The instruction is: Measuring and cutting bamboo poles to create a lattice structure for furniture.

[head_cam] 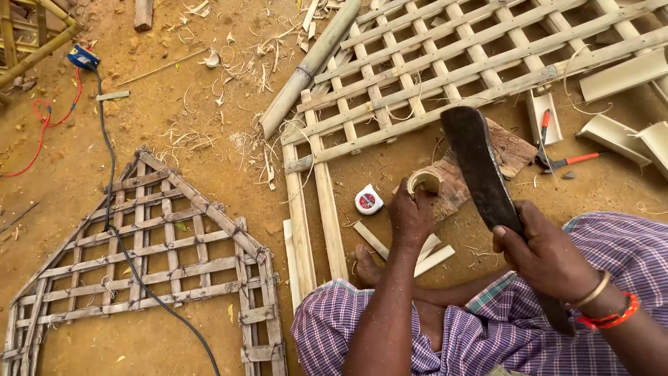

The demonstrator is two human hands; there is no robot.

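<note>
- Left hand (410, 212): fingers curled tight round a short, hollow bamboo section (424, 182), holding it upright; its open, pale-rimmed end faces up.
- The bamboo section stands on a flat wooden block (508, 150) that lies on the sandy ground (174, 125), just in front of the seated person's knees.
- Right hand (546, 254): clenched in a full fist round the handle of a dark broad-bladed chopping knife (480, 163). The blade is raised and slanted, its tip above the block, just to the right of the bamboo section and not touching it.
- Right wrist carries a pale bangle and an orange band. The person sits on the ground in a purple checked cloth (487, 334).
- Just left of the left hand, on the ground: a small round tape measure (368, 200), red and white.
- Under the left forearm: a few short split bamboo strips (431, 254) lying loose.
- Beyond the block: a large pale bamboo lattice (445, 63) laid flat, with a thick bamboo pole (309, 66) resting along its left edge.
- Right of the block: red-handled pliers (557, 157), beside some half-round bamboo offcuts (612, 132).
- Far left on the ground: an older, greyer lattice panel (146, 257) with a peaked top; a black cable (111, 174) runs across it.
</note>
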